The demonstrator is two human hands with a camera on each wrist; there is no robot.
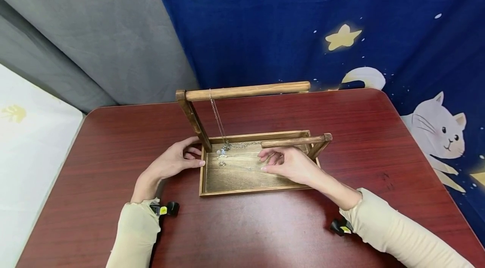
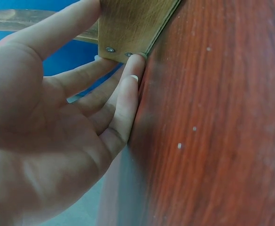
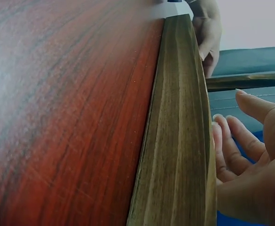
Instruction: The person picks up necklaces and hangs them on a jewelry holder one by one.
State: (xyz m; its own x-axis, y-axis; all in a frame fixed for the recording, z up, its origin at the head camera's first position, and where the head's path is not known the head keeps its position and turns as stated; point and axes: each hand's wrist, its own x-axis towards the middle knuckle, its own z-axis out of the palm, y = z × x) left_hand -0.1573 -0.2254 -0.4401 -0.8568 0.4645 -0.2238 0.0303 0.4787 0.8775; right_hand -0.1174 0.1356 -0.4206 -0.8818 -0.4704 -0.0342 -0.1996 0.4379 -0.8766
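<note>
A wooden jewelry stand has a shallow tray [image 1: 242,192] with a post and bar at each end. Over the taller bar [image 1: 257,89] hangs a necklace [image 1: 217,118], its lower end down in the tray. Fine necklace chains [image 1: 238,167] with small pendants lie on the tray floor. My left hand [image 1: 176,159] touches the tray's left end, thumb at the rim; the left wrist view shows bent fingers against the screwed wooden end [image 2: 132,28]. Inside the tray, below the shorter bar [image 1: 291,141], my right hand [image 1: 291,165] hovers near a chain, thumb and fingertips apart.
The stand sits on a reddish-brown table [image 1: 235,230], toward its far edge. Behind it hang a blue curtain [image 1: 265,19] with stars and a cat, and a grey curtain [image 1: 102,28]. A pale panel [image 1: 30,146] borders the left side.
</note>
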